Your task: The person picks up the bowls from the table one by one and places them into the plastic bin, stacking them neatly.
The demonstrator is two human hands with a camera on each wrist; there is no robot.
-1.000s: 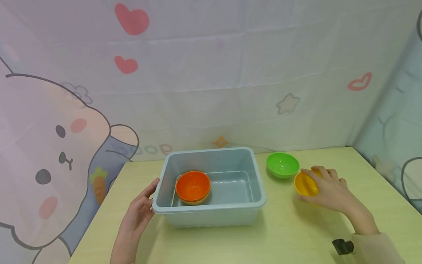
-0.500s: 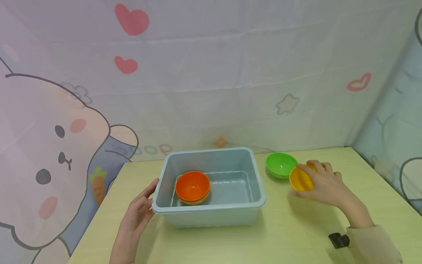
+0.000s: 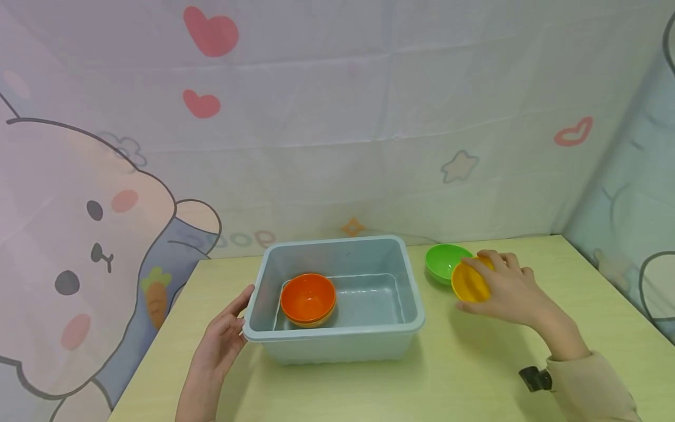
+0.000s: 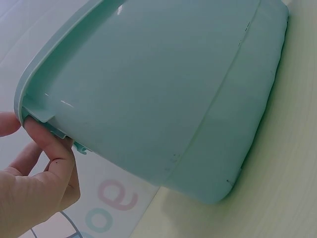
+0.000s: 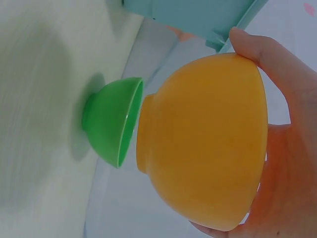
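Observation:
My right hand [image 3: 508,293] grips a yellow bowl [image 5: 208,139] by its rim, thumb on one side and fingers on the other. The bowl is off the table, and in the head view it overlaps the right edge of a green bowl [image 3: 443,262] that stands upright on the table. At the left end of a light blue plastic tub [image 3: 337,349], my left hand [image 3: 224,334] pinches the rim [image 4: 21,94], with fingers curled under its lip. Inside the tub, toward its left side, an orange bowl [image 3: 308,298] sits nested in a yellowish one [image 3: 315,323].
The pale wooden table [image 3: 337,392] ends at the back against a hanging cloth [image 3: 337,117] printed with hearts and a cartoon animal. A second cloth [image 3: 633,193] hangs along the right side. A black device [image 3: 535,379] is at the right sleeve.
My right hand has moved left with the yellow bowl, from beside the green bowl to partly over it. My left hand and the tub have stayed in place.

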